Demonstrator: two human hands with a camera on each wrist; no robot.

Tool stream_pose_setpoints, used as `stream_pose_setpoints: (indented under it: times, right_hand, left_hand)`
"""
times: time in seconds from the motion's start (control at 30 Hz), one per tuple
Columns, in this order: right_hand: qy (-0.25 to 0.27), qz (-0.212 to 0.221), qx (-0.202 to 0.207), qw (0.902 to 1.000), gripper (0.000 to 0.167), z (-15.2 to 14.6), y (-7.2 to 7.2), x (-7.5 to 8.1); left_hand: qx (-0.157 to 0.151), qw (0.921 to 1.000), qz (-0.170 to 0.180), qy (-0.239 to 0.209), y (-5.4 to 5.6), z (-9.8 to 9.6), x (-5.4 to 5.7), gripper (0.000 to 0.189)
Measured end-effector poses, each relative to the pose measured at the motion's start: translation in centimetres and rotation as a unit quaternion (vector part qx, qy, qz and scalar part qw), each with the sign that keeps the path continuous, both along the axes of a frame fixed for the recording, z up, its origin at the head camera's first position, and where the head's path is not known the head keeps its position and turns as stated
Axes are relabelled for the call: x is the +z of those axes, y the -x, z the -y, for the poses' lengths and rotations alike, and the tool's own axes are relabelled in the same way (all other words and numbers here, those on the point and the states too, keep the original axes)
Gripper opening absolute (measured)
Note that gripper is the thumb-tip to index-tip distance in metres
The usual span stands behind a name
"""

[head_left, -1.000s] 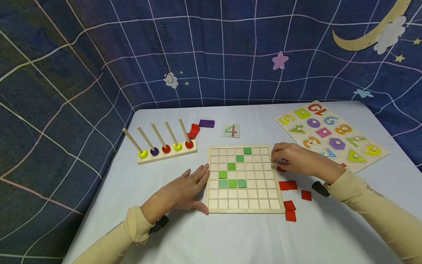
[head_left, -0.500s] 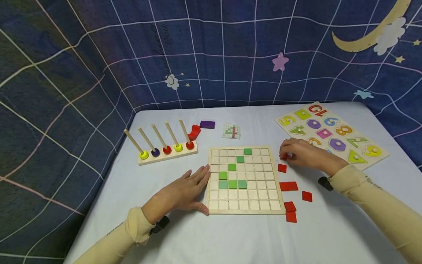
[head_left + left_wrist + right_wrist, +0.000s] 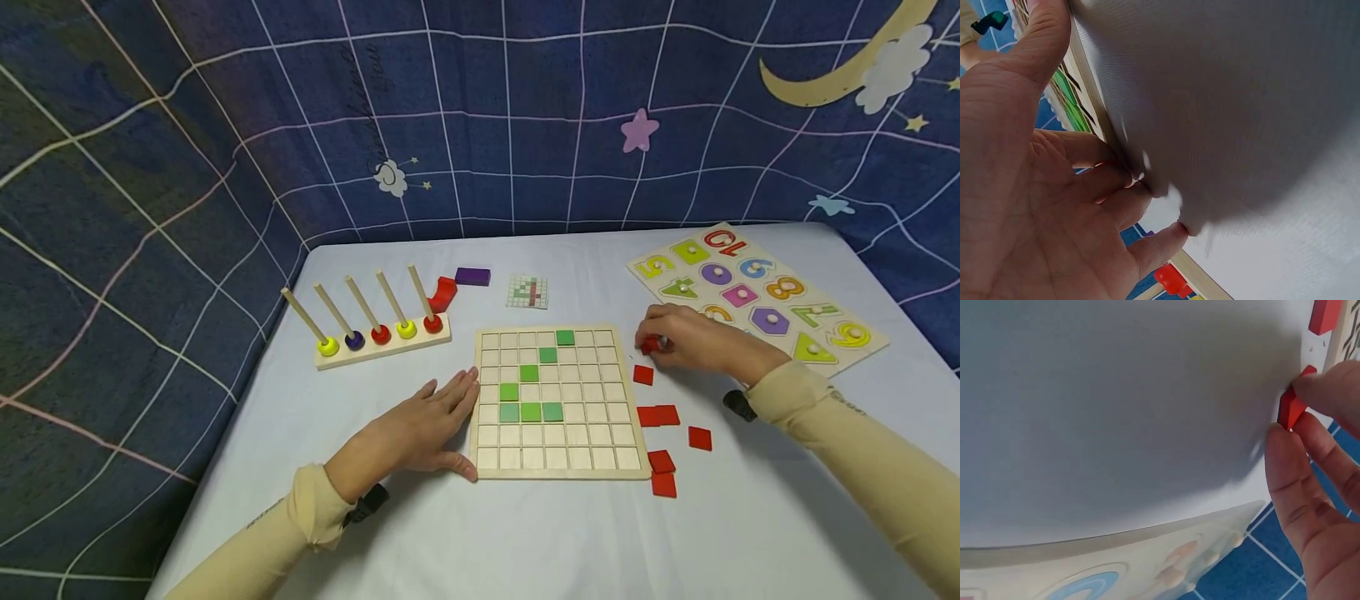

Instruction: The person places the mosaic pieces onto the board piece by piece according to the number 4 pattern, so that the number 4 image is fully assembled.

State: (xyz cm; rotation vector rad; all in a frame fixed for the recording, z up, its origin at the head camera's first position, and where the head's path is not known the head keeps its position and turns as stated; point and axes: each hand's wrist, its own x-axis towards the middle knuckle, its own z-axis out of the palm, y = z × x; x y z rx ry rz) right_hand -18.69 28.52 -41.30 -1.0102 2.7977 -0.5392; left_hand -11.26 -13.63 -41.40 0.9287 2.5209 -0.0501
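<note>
A wooden grid board point(image 3: 558, 477) lies mid-table, with several green tiles point(image 3: 529, 373) set in its cells. My left hand point(image 3: 408, 433) rests flat on the table with fingertips and thumb along the board's left edge; in the left wrist view its fingers point(image 3: 1160, 247) are spread, holding nothing. Beyond the board's right edge, my right hand point(image 3: 686, 337) pinches a red tile point(image 3: 1292, 406) between thumb and fingers, close over the table. Several more red tiles point(image 3: 642, 375) lie scattered to the right of the board, nearest my right hand and down toward the front.
A small pattern card point(image 3: 527, 292) lies behind the board. At back left stand a peg stacker point(image 3: 382, 350) with coloured beads, a red curved block point(image 3: 443, 293) and a purple block point(image 3: 472, 276). A number puzzle board point(image 3: 847, 358) sits at back right, partly under my right forearm.
My right hand has moved back and slightly right from the board's edge, uncovering one red tile and taking hold of another. The left hand stays in place.
</note>
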Motion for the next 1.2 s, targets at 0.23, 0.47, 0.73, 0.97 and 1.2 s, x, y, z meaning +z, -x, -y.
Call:
stream_pose_setpoints:
  times: [0.23,0.47,0.73,0.97,1.2]
  right_hand:
    - [0.009,0.001,0.007,0.9999,0.018,1.5,0.4,0.4]
    - [0.021,-0.019,0.051,0.9983,0.015,4.7,0.6,0.9]
    - [0.022,-0.046,0.108,0.9928,0.01,8.2,0.9,-0.3]
    - [0.045,-0.069,0.11,0.9905,0.006,9.5,1.0,-0.7]
    - [0.047,-0.07,0.104,0.991,0.007,9.8,1.0,-0.9]
  left_hand:
    - [0.004,1.0,0.005,0.001,0.1,-0.1,0.0,0.129]
    - [-0.002,1.0,0.001,-0.008,0.0,0.0,0.1,0.128]
    - [-0.002,1.0,0.003,-0.005,0.0,0.1,0.0,0.128]
    - [-0.002,1.0,-0.001,-0.008,0.0,0.0,-0.1,0.128]
    - [-0.003,1.0,-0.002,-0.006,0.0,0.1,0.1,0.128]
